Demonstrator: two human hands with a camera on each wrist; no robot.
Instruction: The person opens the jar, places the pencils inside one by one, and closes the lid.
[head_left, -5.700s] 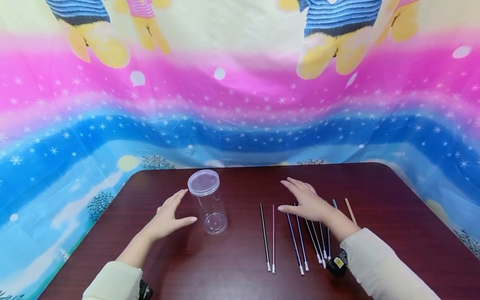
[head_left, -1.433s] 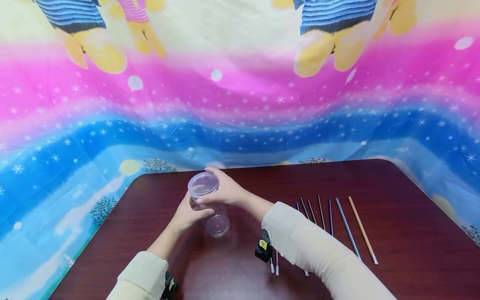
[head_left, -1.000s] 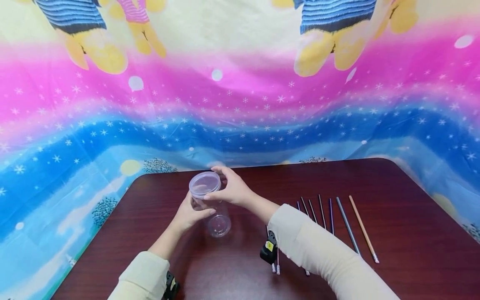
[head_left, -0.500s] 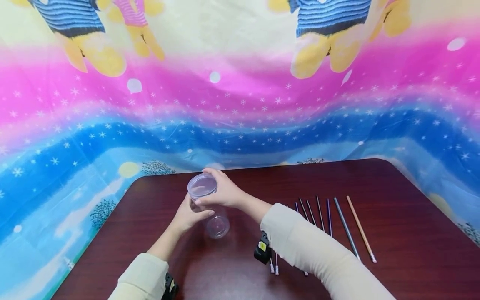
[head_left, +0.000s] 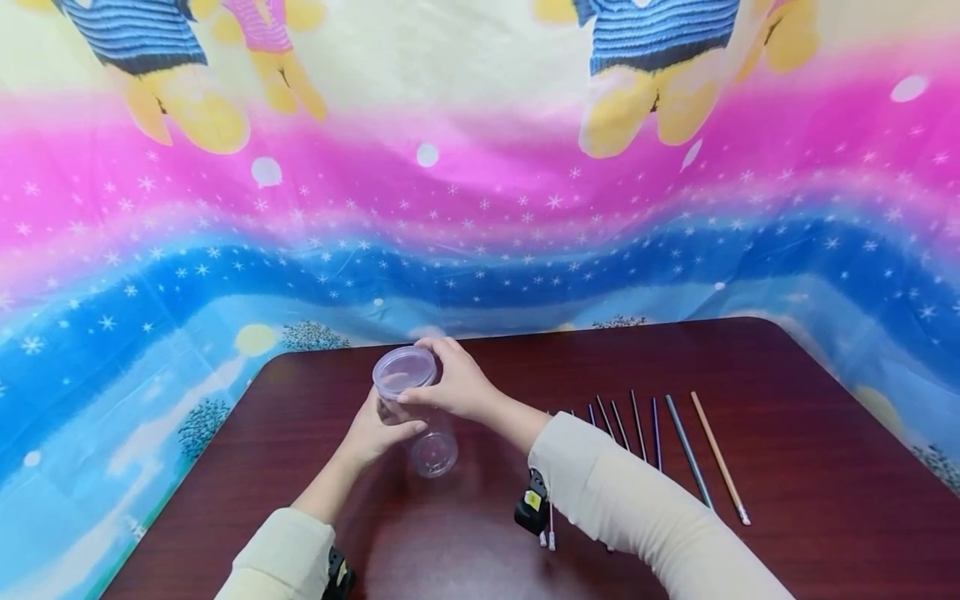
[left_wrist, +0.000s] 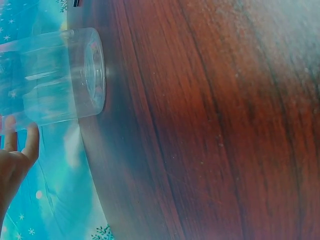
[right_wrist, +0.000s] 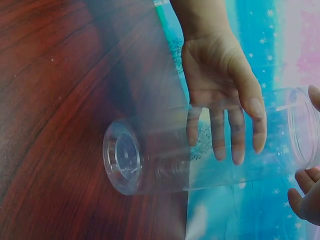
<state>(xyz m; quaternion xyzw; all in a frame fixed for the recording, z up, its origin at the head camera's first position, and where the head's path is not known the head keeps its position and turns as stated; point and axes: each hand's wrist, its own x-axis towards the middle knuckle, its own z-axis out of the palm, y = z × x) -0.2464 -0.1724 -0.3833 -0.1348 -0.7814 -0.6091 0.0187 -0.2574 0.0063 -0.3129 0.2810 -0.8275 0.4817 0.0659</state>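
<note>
Clear jar point(right_wrist: 167, 160) upright on the worktop point(head_left: 465, 542), L of centre! L to R now: L hand point(head_left: 372, 429) has the jar by its body, thumb round the near side, fingers round the far side. Up top, lid point(head_left: 405, 372), and it's R hand point(head_left: 459, 385) pinching its rim, thumb nr side, fingers far side. Next along, black wrist cam point(head_left: 532, 504) w/ yellow mark, two pencil ends point(head_left: 552, 542) poking out just below. R sleeve point(head_left: 622, 492) hides part of the dark pencils point(head_left: 638, 425); then blue-grey pencil point(head_left: 688, 450), & far R, tan pencil point(head_left: 720, 458), lying apart, eraser end twd the person.
</note>
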